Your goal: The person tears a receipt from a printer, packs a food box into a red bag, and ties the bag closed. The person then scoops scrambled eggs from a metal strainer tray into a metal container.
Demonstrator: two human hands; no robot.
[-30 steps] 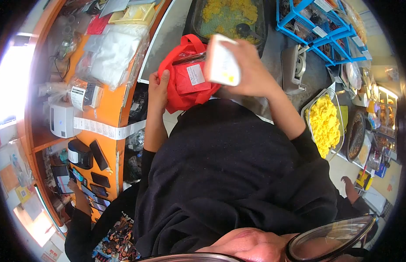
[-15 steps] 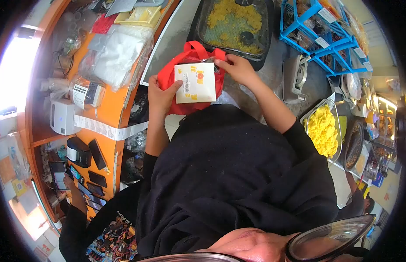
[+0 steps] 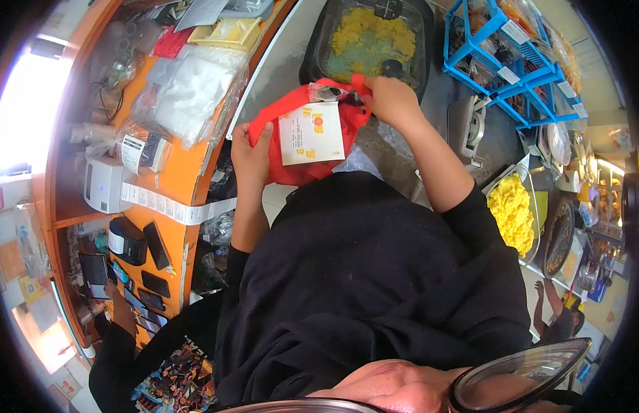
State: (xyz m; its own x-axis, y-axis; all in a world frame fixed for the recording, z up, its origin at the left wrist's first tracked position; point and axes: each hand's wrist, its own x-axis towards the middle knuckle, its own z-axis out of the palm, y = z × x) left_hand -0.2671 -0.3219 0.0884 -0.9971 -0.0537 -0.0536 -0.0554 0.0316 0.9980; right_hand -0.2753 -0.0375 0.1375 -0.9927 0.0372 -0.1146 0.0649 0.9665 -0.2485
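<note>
Blue baskets (image 3: 510,69) near yellow food (image 3: 513,215).

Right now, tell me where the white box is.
The white box is upper-middle in the head view, against the red bag, just right of the left hand.

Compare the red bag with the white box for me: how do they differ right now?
The red bag is soft and creased; the white box is flat-faced with straight edges. The red bag spreads behind, while the white box sits in front of part of it, showing yellow print. Both are near the left hand.
</note>
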